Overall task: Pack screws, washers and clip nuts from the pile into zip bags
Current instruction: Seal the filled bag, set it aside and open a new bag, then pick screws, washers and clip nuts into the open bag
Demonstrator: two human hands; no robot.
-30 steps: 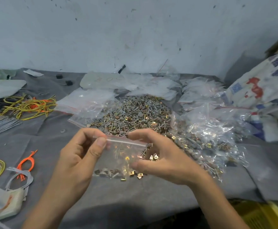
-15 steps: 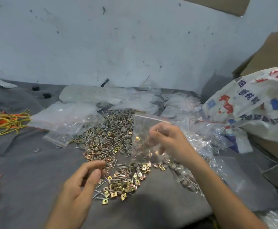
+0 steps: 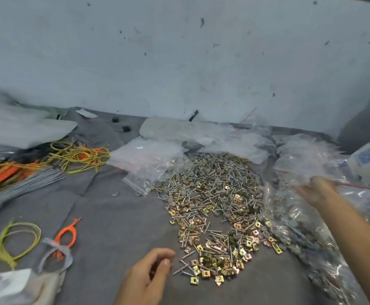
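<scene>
**A:** Where's the hardware?
**B:** The loose pile of silver screws, grey washers and brass clip nuts (image 3: pixel 215 205) lies on the grey cloth (image 3: pixel 113 227).
**A:** And the hands?
**B:** The left hand (image 3: pixel 149 276) is at the pile's near left edge, fingers loosely curled, holding nothing. The right hand (image 3: pixel 318 190) is right of the pile, over the filled clear zip bags (image 3: pixel 300 234). It's blurred, so I cannot tell its grip.
**A:** Other bags?
**B:** Flat clear zip bags (image 3: pixel 144 159) lie just behind the pile's left side.
</scene>
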